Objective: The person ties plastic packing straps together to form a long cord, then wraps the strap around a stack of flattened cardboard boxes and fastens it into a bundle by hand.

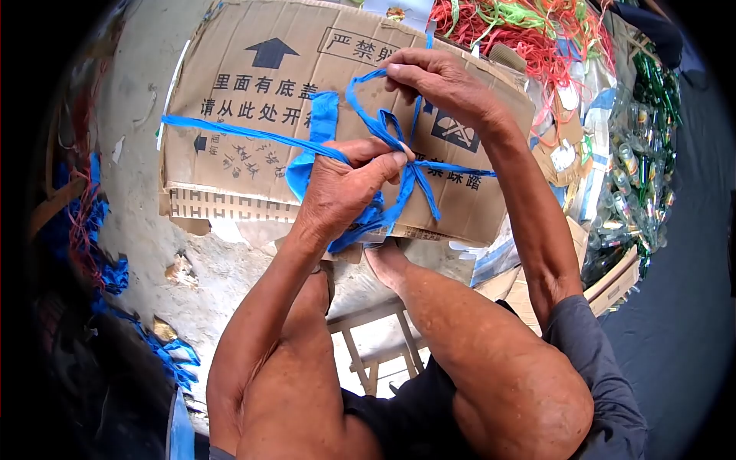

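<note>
Left fingers (392,161): thumb and forefinger pinched together on the blue strip (238,133) at its crossing, right of the middle of the cardboard.
Right fingers (404,71): thumb and forefinger pinched a raised length of the same strip toward the far edge, the other fingers curled in.
Blue strip: ran from the left edge of the cardboard across to its right edge, met a length coming down from the far edge, and formed a small loop beside the left thumb; one loose tail slanted toward the near edge.
Cardboard (222,46): lay flat, layered at its near edge, in front of the person's legs (460,307), with a black arrow (272,54) near the far left corner and printed characters (264,88) below it.
Wider blue piece (324,119): lay on the cardboard, partly behind the left wrist.
Floor (138,253): blue scraps (172,356) lay at left.
Stool (368,314): its wooden frame showed between the legs.
Beyond the far right corner: tangled red and green strips (521,34).
Farther right: many glass bottles (636,184), some green, some clear.
</note>
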`<state>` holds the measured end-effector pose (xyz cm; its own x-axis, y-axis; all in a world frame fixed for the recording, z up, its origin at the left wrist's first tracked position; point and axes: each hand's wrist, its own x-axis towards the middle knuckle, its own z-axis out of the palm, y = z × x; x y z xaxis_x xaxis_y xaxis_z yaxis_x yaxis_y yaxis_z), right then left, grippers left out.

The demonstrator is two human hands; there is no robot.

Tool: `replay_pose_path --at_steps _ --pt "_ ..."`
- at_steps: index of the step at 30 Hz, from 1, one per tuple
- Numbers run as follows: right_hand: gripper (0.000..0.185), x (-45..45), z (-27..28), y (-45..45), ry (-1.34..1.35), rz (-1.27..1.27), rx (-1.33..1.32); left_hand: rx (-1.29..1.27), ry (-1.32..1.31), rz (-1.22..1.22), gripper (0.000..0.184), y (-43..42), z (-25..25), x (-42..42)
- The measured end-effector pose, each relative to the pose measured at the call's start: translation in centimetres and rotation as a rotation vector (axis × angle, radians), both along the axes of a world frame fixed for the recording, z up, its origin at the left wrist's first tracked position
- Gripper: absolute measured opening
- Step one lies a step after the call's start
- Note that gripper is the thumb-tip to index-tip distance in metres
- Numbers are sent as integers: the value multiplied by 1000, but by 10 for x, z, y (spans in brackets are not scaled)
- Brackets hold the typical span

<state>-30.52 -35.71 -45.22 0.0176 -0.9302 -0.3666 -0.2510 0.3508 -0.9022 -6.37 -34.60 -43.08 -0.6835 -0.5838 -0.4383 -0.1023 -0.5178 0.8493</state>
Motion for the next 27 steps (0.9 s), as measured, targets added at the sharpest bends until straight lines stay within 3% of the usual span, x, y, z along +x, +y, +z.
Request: replay_pose_path --at_steps 7,13,17,21,27 --pt "27 12 -23 -5 154 54 -244 25 -17 18 20 1 -4 0" --pt "30 14 -37 -1 449 64 -451 51 -3 8 18 -1 -8 2" --pt "27 15 -13 15 356 -102 -315 54 -16 8 18 -1 -9 3" --pt "24 -2 -15 31 431 -142 -364 53 -19 18 18 0 -13 2" --pt "27 -2 -18 47 654 107 -354 49 -10 22 19 1 -11 4"
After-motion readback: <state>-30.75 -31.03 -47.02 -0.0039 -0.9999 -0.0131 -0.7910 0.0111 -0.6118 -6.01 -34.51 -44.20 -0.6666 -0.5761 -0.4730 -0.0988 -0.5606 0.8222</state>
